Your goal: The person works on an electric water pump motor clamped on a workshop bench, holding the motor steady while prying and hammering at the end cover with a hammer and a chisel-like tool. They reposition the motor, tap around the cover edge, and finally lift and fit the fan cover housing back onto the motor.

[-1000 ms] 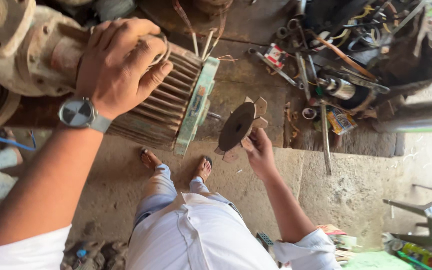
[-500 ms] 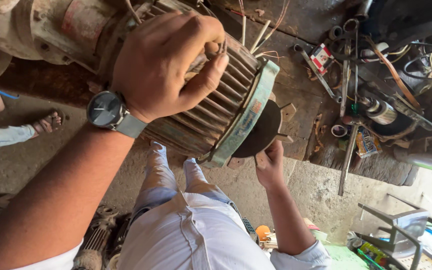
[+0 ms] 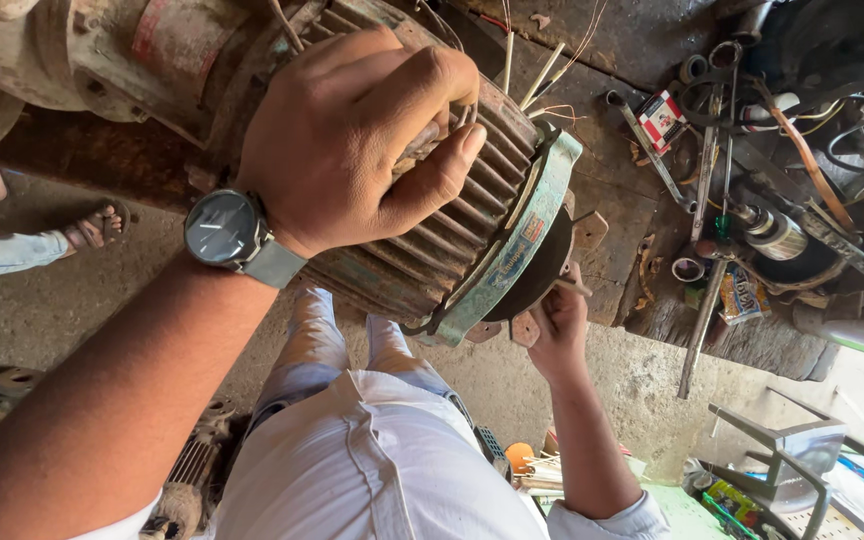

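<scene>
I see the finned motor housing (image 3: 452, 250) lying tilted at frame centre, its green end rim (image 3: 512, 255) fronted by a dark end cover (image 3: 542, 280).

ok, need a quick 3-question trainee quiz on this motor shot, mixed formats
1. True or false: the left hand rests on the ribbed motor housing.
2. What does the right hand press against?
A. the green end ring
B. the dark end cover at the motor's open end
C. a wrench on the bench
3. Fill in: the left wrist wears a grey ____.

Key: 1 true; 2 B; 3 watch. Tools lie on the cluttered bench beside the motor, none in either hand.
</scene>
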### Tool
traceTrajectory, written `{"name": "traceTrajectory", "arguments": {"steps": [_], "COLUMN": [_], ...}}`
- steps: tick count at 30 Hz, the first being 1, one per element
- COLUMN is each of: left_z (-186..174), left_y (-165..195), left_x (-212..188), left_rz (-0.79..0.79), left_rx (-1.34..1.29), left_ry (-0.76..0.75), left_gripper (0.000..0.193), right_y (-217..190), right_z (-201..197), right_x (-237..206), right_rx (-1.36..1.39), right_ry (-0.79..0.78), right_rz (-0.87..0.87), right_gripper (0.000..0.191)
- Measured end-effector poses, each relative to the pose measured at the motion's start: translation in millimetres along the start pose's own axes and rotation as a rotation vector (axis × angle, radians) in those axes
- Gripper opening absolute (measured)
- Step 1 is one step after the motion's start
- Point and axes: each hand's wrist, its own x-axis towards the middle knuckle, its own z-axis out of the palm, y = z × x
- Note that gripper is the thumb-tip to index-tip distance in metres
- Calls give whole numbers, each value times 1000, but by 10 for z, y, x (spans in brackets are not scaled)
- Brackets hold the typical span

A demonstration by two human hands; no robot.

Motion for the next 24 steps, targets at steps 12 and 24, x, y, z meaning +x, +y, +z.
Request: {"name": "traceTrajectory", "arguments": {"steps": [12,24], "left_z": [-10,1], "left_y": [2,30], "left_x": [17,33], "left_rz": [-7,-8], "left_rx": [-11,57], "left_ry": [2,27], "left_gripper": [15,18], "right_y": [-287,-266], "right_z": [61,-19], "right_x": [55,53], "right_rx": [-241,-345], "right_ry": [28,-60], "right_rz": [28,-35], "right_gripper": [36,30]}}
